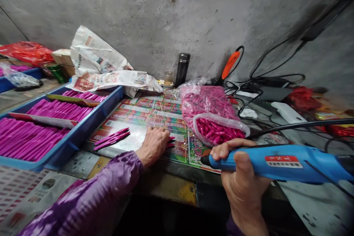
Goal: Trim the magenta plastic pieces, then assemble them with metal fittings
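My right hand (pixel 243 180) is wrapped round a blue electric screwdriver (pixel 271 162) with a red and white label. Its black tip points left, just above the mat. My left hand (pixel 155 142) rests on the printed mat (pixel 160 118), fingers bent down over slim pink pen-like sticks (pixel 171 144); their pointed ends show right of the fingers, the rest is hidden. Left of that hand lie several more pink sticks (pixel 112 139) in a small fan. Small shiny bits (pixel 191 148), too small to tell, are scattered between my hands.
A blue tray (pixel 63 145) with rows of pink sticks stands at left. Behind the mat are crumpled newspaper (pixel 110 68), a black flask (pixel 183 70) and a clear bag (pixel 214 116) of pink pieces. Black cables (pixel 260 81) tangle at right. A concrete wall (pixel 138 7) closes the back.
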`<act>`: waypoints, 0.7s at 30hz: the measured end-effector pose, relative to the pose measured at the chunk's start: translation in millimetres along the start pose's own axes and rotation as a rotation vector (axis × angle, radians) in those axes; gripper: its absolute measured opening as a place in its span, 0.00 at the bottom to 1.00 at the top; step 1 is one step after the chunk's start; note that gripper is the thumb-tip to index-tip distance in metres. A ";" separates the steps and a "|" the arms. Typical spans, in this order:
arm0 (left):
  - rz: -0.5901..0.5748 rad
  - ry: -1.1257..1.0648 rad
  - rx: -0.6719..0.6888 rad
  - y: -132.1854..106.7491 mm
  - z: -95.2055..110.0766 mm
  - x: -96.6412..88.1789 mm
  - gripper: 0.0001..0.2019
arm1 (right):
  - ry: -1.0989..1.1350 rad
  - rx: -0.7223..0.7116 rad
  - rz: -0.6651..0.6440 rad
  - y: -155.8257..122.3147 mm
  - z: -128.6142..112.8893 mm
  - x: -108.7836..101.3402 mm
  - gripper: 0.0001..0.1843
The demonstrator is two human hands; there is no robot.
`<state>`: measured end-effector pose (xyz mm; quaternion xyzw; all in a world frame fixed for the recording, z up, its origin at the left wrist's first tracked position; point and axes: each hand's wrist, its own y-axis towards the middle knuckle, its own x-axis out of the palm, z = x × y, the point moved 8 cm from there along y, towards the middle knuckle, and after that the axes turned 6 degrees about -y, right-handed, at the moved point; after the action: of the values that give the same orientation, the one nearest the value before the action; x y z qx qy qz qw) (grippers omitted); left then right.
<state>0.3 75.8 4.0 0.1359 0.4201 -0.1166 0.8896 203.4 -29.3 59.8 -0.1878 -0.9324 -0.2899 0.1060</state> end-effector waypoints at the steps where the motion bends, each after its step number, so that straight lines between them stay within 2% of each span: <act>1: -0.001 0.025 0.018 -1.0 1.1 -1.7 0.10 | -0.005 -0.015 0.004 1.0 -0.2 0.1 0.12; 6: 0.053 0.095 0.050 -2.8 1.0 -14.2 0.08 | -0.024 -0.062 0.032 4.9 -2.2 -0.4 0.10; 12: 0.147 -0.011 0.024 -15.8 3.7 -33.5 0.06 | -0.020 -0.072 0.047 6.5 1.9 -0.6 0.10; 15: 0.155 -0.264 0.011 -26.4 5.5 -35.0 0.07 | -0.012 -0.071 0.047 6.3 2.7 -1.1 0.10; 18: 0.113 -0.610 -0.026 -39.1 5.7 -25.3 0.10 | -0.021 -0.081 0.050 5.4 -0.9 -2.6 0.13; 21: 0.112 -0.632 0.048 -53.1 13.9 -17.1 0.08 | -0.017 -0.042 0.038 2.4 -4.4 -2.8 0.13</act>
<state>-17.4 23.0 18.2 0.1365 0.1119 -0.1139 0.9777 207.4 -30.8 63.7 -0.2102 -0.9233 -0.3057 0.0996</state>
